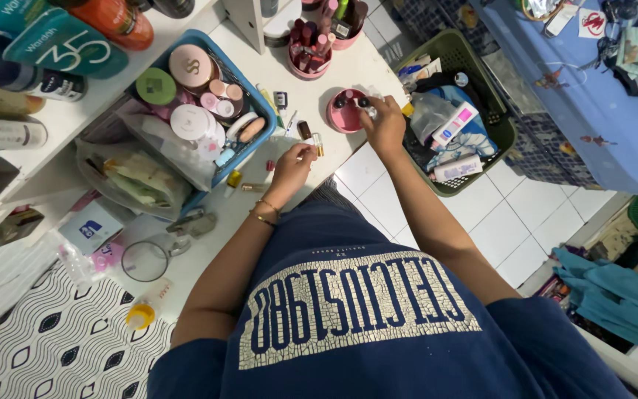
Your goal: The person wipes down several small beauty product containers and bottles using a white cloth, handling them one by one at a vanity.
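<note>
Evidently, sorting is underway: a small bottle [310,150] is pinched in the left hand [290,165] above the tabletop [334,70]. Another small item is held in the right hand's [384,124] closed grip at the pink tray [342,112], where careful placing seems needed.

Round dish [345,112] on table [348,63], between bin [249,81] and basket [458,50]

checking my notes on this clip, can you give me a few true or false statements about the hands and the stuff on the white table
1. The right hand is at the round pink dish. True.
2. The left hand holds a large spray can. False: its grip is on a small slim item, too small to identify.
3. The blue basket holds round compacts and jars. True.
4. The green basket sits on the table. False: it stands on the tiled floor beside the table.
5. The person wears bracelets on the left wrist. True.
</note>
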